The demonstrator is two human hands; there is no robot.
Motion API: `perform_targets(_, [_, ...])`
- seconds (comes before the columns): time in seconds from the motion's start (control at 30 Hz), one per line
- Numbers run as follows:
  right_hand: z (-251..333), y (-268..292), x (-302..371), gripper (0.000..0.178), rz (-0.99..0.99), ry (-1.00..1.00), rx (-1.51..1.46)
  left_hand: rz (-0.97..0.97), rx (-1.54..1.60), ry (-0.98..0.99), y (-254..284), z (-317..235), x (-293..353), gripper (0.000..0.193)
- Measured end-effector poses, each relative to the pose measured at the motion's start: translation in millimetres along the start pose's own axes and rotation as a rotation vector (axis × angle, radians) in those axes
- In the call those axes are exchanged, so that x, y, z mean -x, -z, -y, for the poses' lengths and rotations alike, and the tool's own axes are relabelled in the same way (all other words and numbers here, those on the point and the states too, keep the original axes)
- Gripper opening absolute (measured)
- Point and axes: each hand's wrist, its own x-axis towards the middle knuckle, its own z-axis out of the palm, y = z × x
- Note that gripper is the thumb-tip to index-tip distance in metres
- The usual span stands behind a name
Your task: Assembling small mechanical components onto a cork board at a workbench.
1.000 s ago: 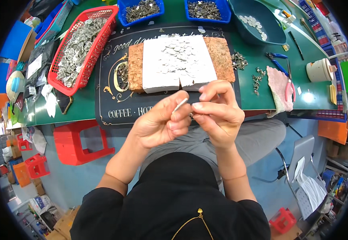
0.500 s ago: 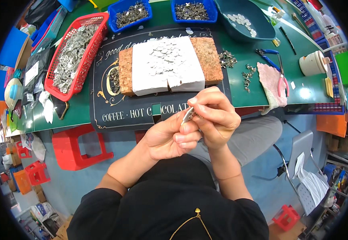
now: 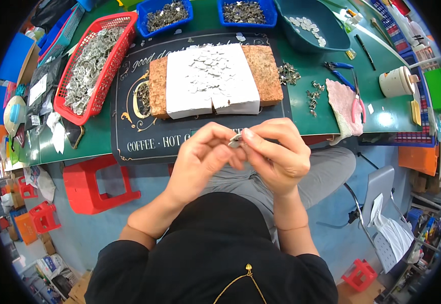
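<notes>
In front of my body, just off the table's near edge, both my hands meet at a small, flat, whitish-silver piece [image 3: 236,141]. My right hand [image 3: 281,154] pinches it between thumb and fingertips. From the other side my left hand [image 3: 196,157] has bent fingers against it, the thumb slightly blurred; its exact grip is partly hidden. Beyond the hands, many flat whitish pieces [image 3: 210,66] lie on a white sheet [image 3: 180,86]. That sheet is draped over a brick-like brown block [image 3: 263,73] on a black printed mat [image 3: 169,134].
On the left stands a red basket [image 3: 63,96] of silvery pieces. Two blue trays [image 3: 165,31] [image 3: 248,24] hold small metal parts, beside a dark green basin [image 3: 301,43]. Metal clips [image 3: 314,96], a pink cloth [image 3: 339,104], pliers [image 3: 357,109] and a lidded cup [image 3: 396,82] lie rightward.
My left hand has moved up and left, its thumb coming away from the piece. The piece has turned and sits slightly left, still in my right fingertips.
</notes>
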Motion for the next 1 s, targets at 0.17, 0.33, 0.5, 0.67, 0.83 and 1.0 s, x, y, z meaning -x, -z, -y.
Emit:
perform_targets(0.17, [5,-3,3,0.03,0.126,-0.23,-0.197,-0.102,-0.835,-0.374,7,-7,-3,0.008])
perform_targets(0.33, [6,-9,8,0.02,0.16,-0.554,-0.528,-0.085,-0.994,-0.618,19,-4,-5,0.013])
perform_targets(0.5, [0,-23,5,0.01,0.243,-0.51,-0.298,-0.099,-1.105,-0.545,33,-3,-1,0.018])
perform_targets(0.67, [-5,-52,-13,0.011,0.288,-0.149,0.197,-0.292,-1.431,-0.685,67,-15,-13,0.047])
perform_targets(0.83, [-9,-74,-17,0.015,0.249,-0.006,0.498,-0.281,-1.472,-0.664,85,-2,-32,0.053])
perform_targets(1.0, [-18,-75,-18,0.014,0.252,-0.034,0.343,-0.333,-1.432,-0.709,88,0,-32,0.046])
